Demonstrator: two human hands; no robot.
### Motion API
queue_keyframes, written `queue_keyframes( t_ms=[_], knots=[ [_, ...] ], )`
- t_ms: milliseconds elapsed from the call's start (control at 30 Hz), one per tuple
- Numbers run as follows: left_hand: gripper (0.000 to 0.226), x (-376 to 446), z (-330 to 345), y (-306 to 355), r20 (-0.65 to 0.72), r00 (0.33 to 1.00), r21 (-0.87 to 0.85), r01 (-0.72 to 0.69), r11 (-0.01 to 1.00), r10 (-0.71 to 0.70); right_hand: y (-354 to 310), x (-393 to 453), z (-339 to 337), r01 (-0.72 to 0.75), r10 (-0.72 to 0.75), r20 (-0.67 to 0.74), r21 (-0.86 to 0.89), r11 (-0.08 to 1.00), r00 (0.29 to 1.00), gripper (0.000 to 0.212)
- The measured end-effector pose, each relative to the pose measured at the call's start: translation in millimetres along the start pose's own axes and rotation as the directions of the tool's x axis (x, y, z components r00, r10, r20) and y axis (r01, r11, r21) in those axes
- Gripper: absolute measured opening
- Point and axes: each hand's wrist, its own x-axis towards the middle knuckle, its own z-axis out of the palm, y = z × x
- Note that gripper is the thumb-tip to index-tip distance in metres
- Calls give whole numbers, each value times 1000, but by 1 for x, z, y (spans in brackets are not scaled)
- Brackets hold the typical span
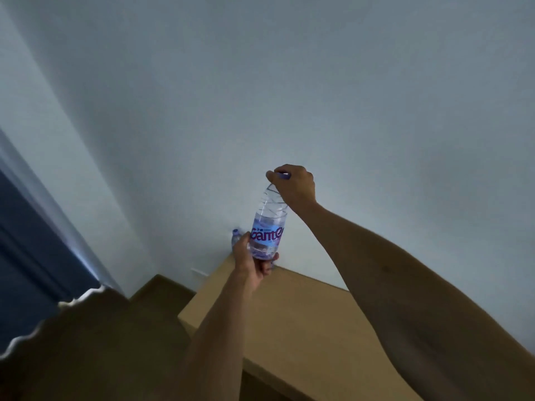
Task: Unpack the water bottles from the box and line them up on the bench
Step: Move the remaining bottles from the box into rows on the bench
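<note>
A: Head view, near first: left hand [251, 263] grips the base of the clear plastic water bottle with purple label [267, 227], fingers curled under it. Right hand [295, 185] pinches its purple cap.

B: Axis?

A: Near upright, top tilted slightly right, held above the tan tabletop [292, 316] at its far left corner. Left arm is nearer.

B: Beyond that?

A: Second small clear bottle [236, 237] stands just behind the left hand by the white wall [318, 96]. My guess: set down beside it. Left edge is close; open room runs right.
</note>
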Motion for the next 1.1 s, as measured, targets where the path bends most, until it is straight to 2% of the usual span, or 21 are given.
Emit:
queue_keyframes(
  t_ms=[67,133,233,333,467,567,667,767,833,900,967,1067,1100],
  knots=[
    [69,7,-17,5,30,999,-33,18,999,-17,-1,10,16,-1,3,88,-15,1000,996,20],
    [69,17,-36,12,43,998,-34,45,998,-43,-4,20,35,-28,37,151,-57,998,988,19],
    [60,34,-67,25,59,994,14,86,996,-87,-7,32,67,-41,61,135,-145,989,989,13],
    [56,49,-95,42,91,987,110,122,986,-132,-10,45,97,-67,102,139,-236,970,985,17],
    [61,74,-131,74,40,966,352,226,908,-256,-14,60,123,-200,282,228,-326,924,932,27],
    [60,106,-144,92,8,957,522,244,817,-291,-12,59,138,-103,210,223,-412,905,952,25],
    [51,126,-144,84,-32,946,570,281,772,-321,-5,51,150,-7,144,206,-549,836,968,22],
    [33,147,-140,62,15,927,551,305,776,-375,8,51,158,44,177,265,-658,751,948,22],
    [26,163,-135,45,43,912,600,303,740,-409,22,54,161,66,212,296,-709,702,931,22],
    [27,181,-128,33,71,919,700,231,676,-388,41,59,161,67,257,303,-755,652,918,21],
    [30,202,-120,26,103,946,818,96,567,-309,64,65,160,32,340,299,-790,612,892,19],
    [33,239,-115,26,162,977,957,-120,264,-142,104,76,162,8,441,296,-836,548,847,21],
    [35,247,-115,29,229,969,970,-220,104,-90,120,80,164,23,458,304,-851,524,836,20]
  ],
)
